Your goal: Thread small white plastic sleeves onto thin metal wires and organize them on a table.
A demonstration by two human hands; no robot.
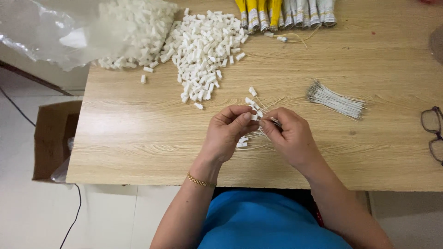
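Observation:
My left hand (228,133) and my right hand (288,136) meet over the wooden table (138,138) near its front edge. The left fingers pinch a small white plastic connector (253,117). The right fingers pinch a thin white wire with a metal tip (274,121), held against the connector. Under the hands lies a small bunch of finished wires with white connectors (247,140). A large heap of loose white connectors (203,46) lies at the back middle. A bundle of bare thin white wires (337,101) rests to the right.
A clear plastic bag (69,27) holding more connectors spills at the back left. Yellow and white wire bundles (286,14) lie along the far edge. Spectacles (434,133) sit at the right edge. A cardboard box (53,138) stands on the floor at the left.

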